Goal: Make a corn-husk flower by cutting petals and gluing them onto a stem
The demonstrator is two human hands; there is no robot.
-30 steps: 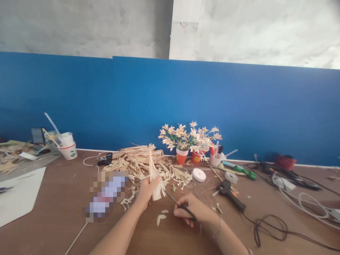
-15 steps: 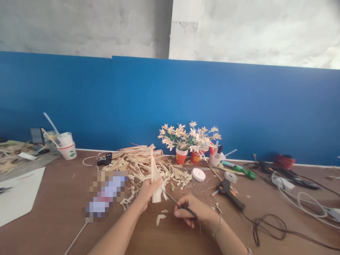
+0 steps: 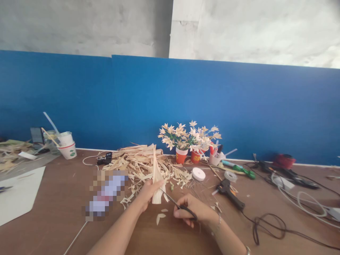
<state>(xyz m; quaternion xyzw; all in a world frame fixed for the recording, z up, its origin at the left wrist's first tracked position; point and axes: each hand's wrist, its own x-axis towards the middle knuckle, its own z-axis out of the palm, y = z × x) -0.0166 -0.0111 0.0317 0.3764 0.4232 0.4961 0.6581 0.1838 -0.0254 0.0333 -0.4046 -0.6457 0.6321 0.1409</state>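
My left hand (image 3: 148,191) pinches a pale, dried corn husk (image 3: 157,173) that stands up to a narrow tip and widens toward the bottom. Black-handled scissors (image 3: 183,209) are in my right hand (image 3: 195,210), fingers curled through the handles. Their blades reach to the husk's lower right edge, where a small piece sticks out. Below the husk, cut petal-shaped pieces (image 3: 160,217) lie on the brown table (image 3: 148,237). Behind my left hand spreads a heap of dried husks and scraps (image 3: 130,159).
White husk flowers (image 3: 191,138) stand in red cups at the back. A white tape roll (image 3: 198,174), a clear tape roll (image 3: 230,176) and a black glue gun (image 3: 230,194) with its cord lie right. A blurred-out phone-like object (image 3: 107,194) and paper cups (image 3: 67,148) are left.
The husk in my left hand has shifted slightly right and its tip leans less to the left. The scissors stay at its lower edge.
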